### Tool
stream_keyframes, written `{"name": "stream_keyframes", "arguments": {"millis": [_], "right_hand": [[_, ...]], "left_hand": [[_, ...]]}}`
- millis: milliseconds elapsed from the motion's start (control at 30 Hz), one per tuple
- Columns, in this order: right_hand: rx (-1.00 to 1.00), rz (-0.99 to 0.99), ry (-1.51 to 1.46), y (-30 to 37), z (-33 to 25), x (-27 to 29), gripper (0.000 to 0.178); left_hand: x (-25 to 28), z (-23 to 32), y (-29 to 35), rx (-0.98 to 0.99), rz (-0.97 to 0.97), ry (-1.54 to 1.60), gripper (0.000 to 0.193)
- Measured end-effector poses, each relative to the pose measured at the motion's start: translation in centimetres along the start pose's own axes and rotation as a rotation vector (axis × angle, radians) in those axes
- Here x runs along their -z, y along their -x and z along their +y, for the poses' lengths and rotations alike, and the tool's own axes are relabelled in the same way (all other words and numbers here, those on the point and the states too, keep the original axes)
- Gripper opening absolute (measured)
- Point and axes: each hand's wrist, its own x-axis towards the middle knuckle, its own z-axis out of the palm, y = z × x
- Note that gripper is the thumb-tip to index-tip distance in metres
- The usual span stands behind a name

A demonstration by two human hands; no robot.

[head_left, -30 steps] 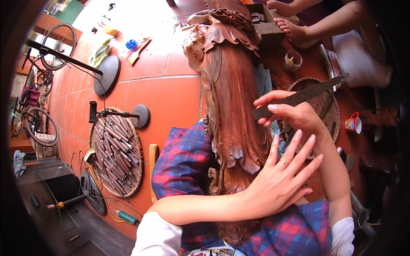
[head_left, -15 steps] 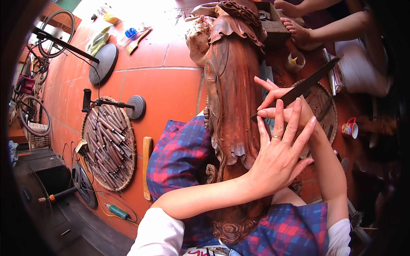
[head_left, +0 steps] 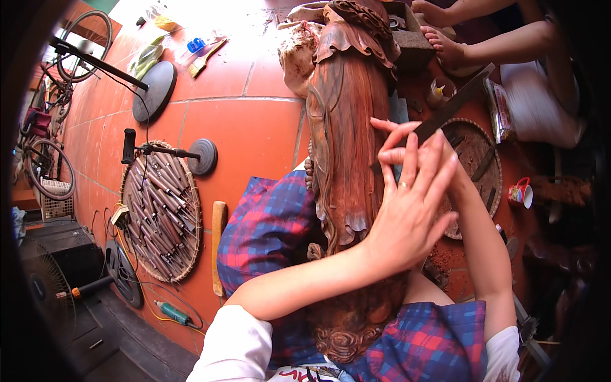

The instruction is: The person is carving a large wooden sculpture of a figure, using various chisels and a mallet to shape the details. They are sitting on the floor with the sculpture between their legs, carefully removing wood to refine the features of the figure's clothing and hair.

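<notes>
A reddish-brown wood carving [head_left: 356, 121] with draped folds lies lengthwise over my lap, pointing away from me. My right hand [head_left: 445, 165] is closed around a long, flat, dark file [head_left: 455, 102], which slants across the carving's right side with its near end by the wood. My left hand [head_left: 410, 207] reaches over the carving from the left. Its fingers are spread, and their tips rest at the file and the right fingers; the exact contact is hidden. A ring is on one left finger. The right palm is partly covered by the left hand.
On the left floor are a round basket [head_left: 130, 235] of several chisels, a wooden mallet [head_left: 218, 248], a green power tool [head_left: 173, 312], round-based stands [head_left: 203, 156] and a brush [head_left: 207, 58]. At right are another basket [head_left: 498, 191], a cup [head_left: 520, 195] and another person's feet [head_left: 449, 48].
The file and both hands have shifted slightly left and away from me along the carving. My left fingers are a little closer together.
</notes>
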Motion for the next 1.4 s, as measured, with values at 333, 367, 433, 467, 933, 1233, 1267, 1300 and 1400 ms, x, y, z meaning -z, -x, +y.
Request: {"name": "stream_keyframes", "arguments": {"millis": [333, 367, 433, 467, 933, 1233, 1267, 1300, 1400], "right_hand": [[0.148, -0.040, 0.025, -0.3, 0.6, 0.2, 0.014], [0.142, -0.067, 0.057, -0.2, 0.7, 0.0, 0.013], [0.134, -0.115, 0.139, 0.0, 0.3, 0.2, 0.012], [0.209, -0.190, 0.212, 0.3, -0.2, 0.3, 0.011], [0.153, -0.040, -0.020, -0.4, 1.7, 0.7, 0.012], [0.138, -0.162, 0.065, 0.2, 0.6, 0.8, 0.012], [0.212, -0.236, 0.157, 0.5, 0.2, 0.9, 0.013], [0.194, -0.217, 0.142, 0.6, 0.2, 1.1, 0.012], [0.070, -0.039, -0.109, 0.3, 0.3, 0.7, 0.012]], "left_hand": [[0.1, -1.0, -0.8, -0.008, 0.102, 0.019, 0.075], [0.2, -0.8, -0.4, 0.004, 0.077, 0.043, 0.076], [0.0, 0.2, 0.7, 0.015, 0.034, 0.098, 0.076], [0.0, 1.1, 1.3, -0.014, 0.002, 0.040, 0.076], [-0.2, -0.1, -0.1, -0.013, 0.001, 0.042, 0.076], [-0.1, 0.2, 0.4, -0.035, -0.021, 0.042, 0.078], [-0.3, 0.9, 1.3, -0.055, -0.038, 0.026, 0.079], [-0.3, 0.6, 0.8, -0.069, -0.034, 0.034, 0.079], [-0.1, -2.0, -1.4, -0.089, 0.012, 0.095, 0.082]]}}
